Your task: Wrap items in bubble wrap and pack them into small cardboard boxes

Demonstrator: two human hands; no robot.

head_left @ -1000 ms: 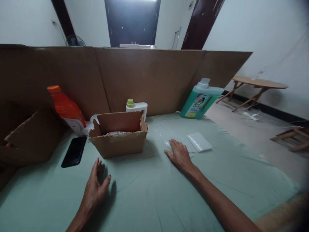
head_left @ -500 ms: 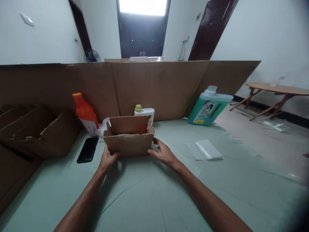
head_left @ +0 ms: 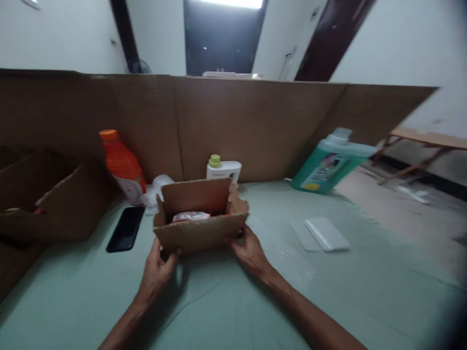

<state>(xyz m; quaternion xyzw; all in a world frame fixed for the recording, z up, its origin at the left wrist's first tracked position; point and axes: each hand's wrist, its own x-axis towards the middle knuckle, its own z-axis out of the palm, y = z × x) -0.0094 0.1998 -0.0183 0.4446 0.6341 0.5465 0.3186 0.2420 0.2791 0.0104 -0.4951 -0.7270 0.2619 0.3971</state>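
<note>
While flanking cardboard box, both hands grip lower corners (packet inside): left hand, right hand.

Bare hands, bare forearms.
My left hand and right hand: no sleeves, gloves, rings or watch showing.

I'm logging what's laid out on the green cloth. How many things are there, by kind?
Bottles: 3 - orange bottle, white bottle, green jug
Cardboard boxes: 2 - small box gripped by left hand and right hand, larger box
Phones: 1 - black phone
Clear plastic packets: 1
Total: 7
</note>
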